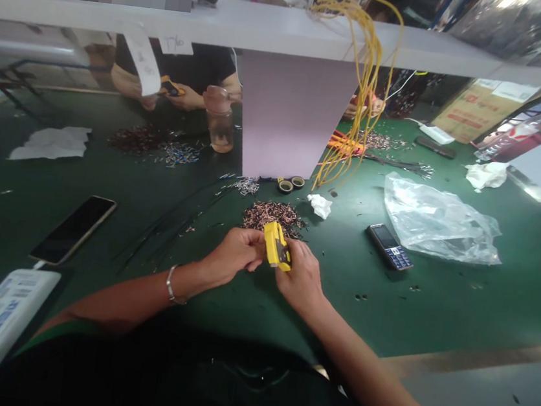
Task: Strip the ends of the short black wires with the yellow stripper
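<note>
The hand tool (273, 245) sits in your right hand (302, 273), with your left hand (238, 253) to its left and a pile of small pieces (274, 214) behind it on the table (343, 253). A smartphone (74, 229) lies to your left; to your right, a keypad phone (389, 247) lies beside a plastic bag (439, 221).

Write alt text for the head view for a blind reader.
The right hand holds a yellow tool beside the left hand, near a pile of small pieces on a green table. A keypad phone lies to the right.
</note>
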{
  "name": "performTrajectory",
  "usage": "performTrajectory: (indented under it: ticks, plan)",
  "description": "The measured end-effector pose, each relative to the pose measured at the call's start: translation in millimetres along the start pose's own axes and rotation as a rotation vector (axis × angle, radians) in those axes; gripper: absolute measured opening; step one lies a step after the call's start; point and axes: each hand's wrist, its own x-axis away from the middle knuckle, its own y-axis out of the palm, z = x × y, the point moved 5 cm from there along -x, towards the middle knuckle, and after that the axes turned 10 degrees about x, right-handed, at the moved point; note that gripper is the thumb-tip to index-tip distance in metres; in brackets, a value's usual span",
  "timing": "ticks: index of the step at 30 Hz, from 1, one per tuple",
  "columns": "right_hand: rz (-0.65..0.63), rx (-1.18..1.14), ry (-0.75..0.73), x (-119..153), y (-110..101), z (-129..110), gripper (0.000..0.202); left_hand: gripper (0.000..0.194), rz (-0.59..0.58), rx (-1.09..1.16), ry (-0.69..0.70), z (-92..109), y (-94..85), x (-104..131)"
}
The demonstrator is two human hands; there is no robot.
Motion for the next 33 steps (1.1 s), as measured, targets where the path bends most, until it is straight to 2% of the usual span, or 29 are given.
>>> performTrajectory:
  ticks: [3, 9, 13, 19, 25, 33]
  plan:
    - [-0.045, -0.069, 0.078, 1, 4, 3, 0.03, 0.029, 0.013, 0.008, -0.019, -2, -0.4, 0]
    - [-0.196, -0.309, 0.347, 2, 18, 18, 0.009, 0.01, 0.051, -0.053, -0.055, -8, -2.9, -3]
    - [-0.237, -0.44, 0.417, 2, 20, 22, 0.011, 0.008, 0.039, -0.109, -0.072, -8, -2.2, -4]
    - [-0.288, -0.526, 0.409, 4, 23, 18, 0.023, 0.01, 0.069, -0.075, -0.09, -9, -5.3, -4]
    - [-0.365, -0.574, 0.428, 7, 27, 19, 0.022, 0.011, 0.068, -0.067, -0.1, -8, -5.1, -3]
    - [-0.326, -0.478, 0.358, 3, 15, 3, 0.033, 0.018, 0.097, -0.09, -0.138, -9, -8.5, -1]
